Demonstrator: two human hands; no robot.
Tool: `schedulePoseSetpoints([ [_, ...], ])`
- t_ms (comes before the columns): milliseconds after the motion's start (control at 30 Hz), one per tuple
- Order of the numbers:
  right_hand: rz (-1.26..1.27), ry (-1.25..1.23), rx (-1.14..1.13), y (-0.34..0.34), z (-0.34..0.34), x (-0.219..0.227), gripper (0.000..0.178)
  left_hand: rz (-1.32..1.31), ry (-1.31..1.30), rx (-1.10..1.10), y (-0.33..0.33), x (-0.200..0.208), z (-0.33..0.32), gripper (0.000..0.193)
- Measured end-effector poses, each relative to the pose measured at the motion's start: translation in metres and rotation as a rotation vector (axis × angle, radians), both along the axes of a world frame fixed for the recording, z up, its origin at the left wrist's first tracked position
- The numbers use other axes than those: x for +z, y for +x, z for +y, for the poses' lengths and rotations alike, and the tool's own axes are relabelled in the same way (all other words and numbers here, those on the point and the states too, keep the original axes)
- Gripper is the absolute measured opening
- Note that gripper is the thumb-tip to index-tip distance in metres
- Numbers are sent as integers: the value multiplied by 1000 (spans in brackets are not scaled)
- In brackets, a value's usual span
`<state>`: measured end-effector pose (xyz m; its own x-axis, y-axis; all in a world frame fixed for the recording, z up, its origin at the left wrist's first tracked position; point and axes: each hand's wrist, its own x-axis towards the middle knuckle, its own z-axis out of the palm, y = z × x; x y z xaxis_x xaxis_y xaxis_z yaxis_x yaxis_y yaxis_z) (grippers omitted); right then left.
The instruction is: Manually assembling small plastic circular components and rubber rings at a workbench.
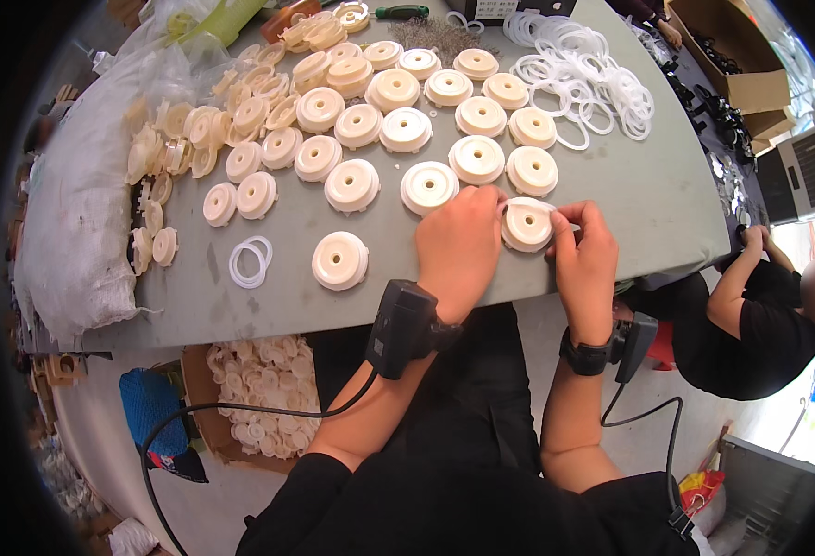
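Between my two hands, near the table's front edge, lies a round cream plastic cap (527, 225) with a small centre hole. My left hand (458, 243) pinches at its left edge, back of the hand up. At its upper right edge, the thumb and forefinger of my right hand (587, 258) are closed. A thin white band runs along the cap's far rim; whether it is a separate ring, I cannot tell. Similar caps (430, 188) stand in loose rows beyond my hands, and one single cap (341, 260) sits left of my left hand.
Translucent white rings (579, 69) are heaped at the back right; two loose rings (251, 261) lie at left. More cream parts (204, 125) pile up beside a white sack (79, 213). Below the table stands a box of parts (264, 394). Another person (750, 315) sits at right.
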<state>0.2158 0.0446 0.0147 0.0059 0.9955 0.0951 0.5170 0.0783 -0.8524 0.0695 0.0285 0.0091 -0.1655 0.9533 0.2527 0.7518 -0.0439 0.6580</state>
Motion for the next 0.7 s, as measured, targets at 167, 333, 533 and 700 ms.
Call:
schedulePoseSetpoints([
  [167,-27,54,-58,-1,12,-10,17,58,-77,33,1,0,9,18],
  [333,7,6,-71,5,18,-15,15,60,-116,51,4,2,13,19],
  [533,103,-27,-59,1,16,-11,12,48,-140,60,2,-1,12,18],
  [700,192,31,-112,0,10,-14,11,-104,132,25,-5,-3,-2,13],
])
